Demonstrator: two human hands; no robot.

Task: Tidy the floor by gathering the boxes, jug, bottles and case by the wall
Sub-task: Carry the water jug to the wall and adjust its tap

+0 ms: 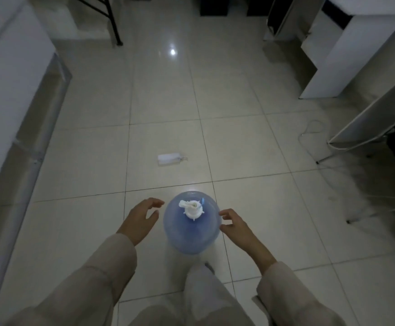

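A large blue water jug (191, 231) with a white cap stands upright on the tiled floor just in front of my legs. My left hand (140, 220) hovers a short way off its left side, fingers spread and relaxed, holding nothing. At the jug's right side is my right hand (235, 225), its fingertips at or very near the shoulder, fingers loosely bent and not wrapped around it. A small clear bottle (171, 158) with a white label lies flat on the floor farther ahead.
White cabinets (8, 85) run along the left wall. At the right stand white furniture (347, 55) and a leaning white panel (375, 118), with a thin cable (309, 132) and wire rack legs (380, 208) on the floor. Black table legs (111, 22) stand at the far end.
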